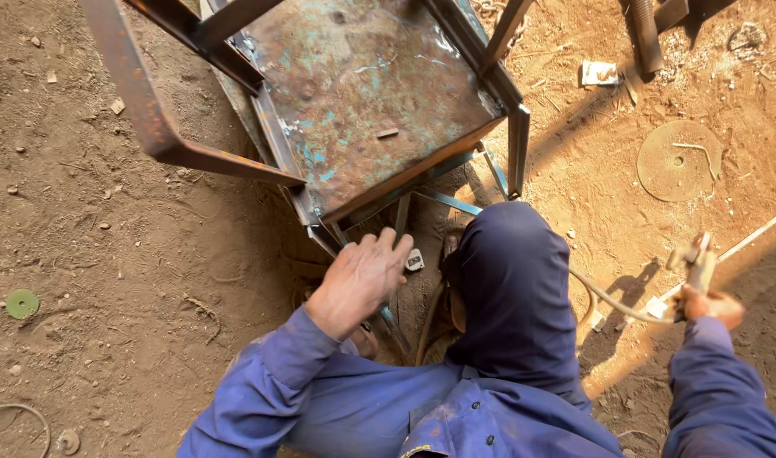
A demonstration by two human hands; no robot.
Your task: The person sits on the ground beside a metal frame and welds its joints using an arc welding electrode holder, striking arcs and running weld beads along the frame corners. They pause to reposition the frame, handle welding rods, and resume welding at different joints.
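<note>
Left hand [358, 282] lies flat, fingers spread, grip apart, on the near lower corner of the rusty metal frame [354, 110] standing on the dirt floor [133, 271]. Right hand [712, 304], far right, grip clamped on a welding electrode holder [697, 263] with trailing cable [613, 304].

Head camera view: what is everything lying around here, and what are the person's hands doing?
Rusty metal frame with a patchy teal-stained steel plate: one, brown and teal, top centre, standing on the dirt.
Round flat rusty metal disc: one, brown, on the ground at upper right.
Small green round disc: one, on the dirt at far left.
Small white scrap: one, upper right.
Pale cable: one, running to the tool at right.
Thin light rod: one, right edge.
Blue work overalls: knee raised at centre.
Left hand: resting on the frame's lower bars.
Right hand: gripping a metal clamp-like tool.
</note>
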